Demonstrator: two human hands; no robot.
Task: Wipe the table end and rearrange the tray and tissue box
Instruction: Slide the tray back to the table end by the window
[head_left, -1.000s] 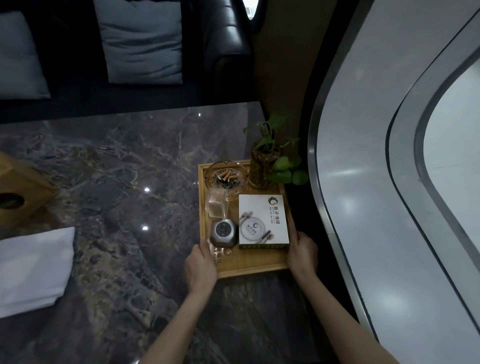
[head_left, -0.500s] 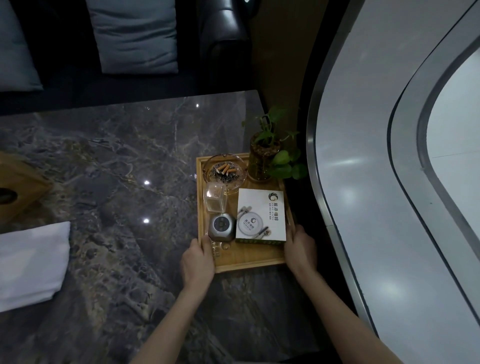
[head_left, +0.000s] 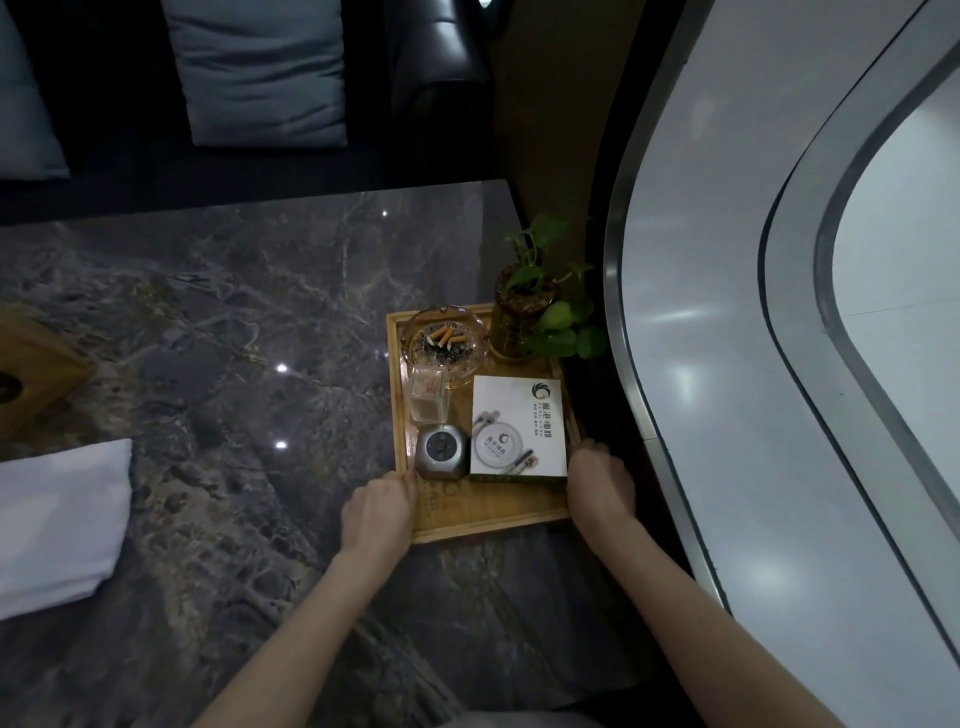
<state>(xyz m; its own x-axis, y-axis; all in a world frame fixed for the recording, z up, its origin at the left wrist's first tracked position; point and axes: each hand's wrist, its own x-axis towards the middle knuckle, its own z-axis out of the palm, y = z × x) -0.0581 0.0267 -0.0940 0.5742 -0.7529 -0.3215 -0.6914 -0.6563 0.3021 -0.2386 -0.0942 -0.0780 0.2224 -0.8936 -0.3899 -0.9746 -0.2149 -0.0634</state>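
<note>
The marble table (head_left: 234, 332) shows no real change vs 1 s ago: the wooden tray (head_left: 488, 512) sits at its right end w/ ashtray, plant & white box aboard, and the tissue box (head_left: 31, 374) is well to the tray's left, by the folded cloth (head_left: 57, 525). Left hand (head_left: 379, 514) and right hand (head_left: 600, 483) remain curled onto the tray's near corners, fingers pressed together on the rims, so tray placement looks about done; tissue box prob. next.

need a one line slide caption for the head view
Left hand and right hand grip the sides of a wooden tray holding a glass ashtray and white printed box on the dark marble table.
</note>
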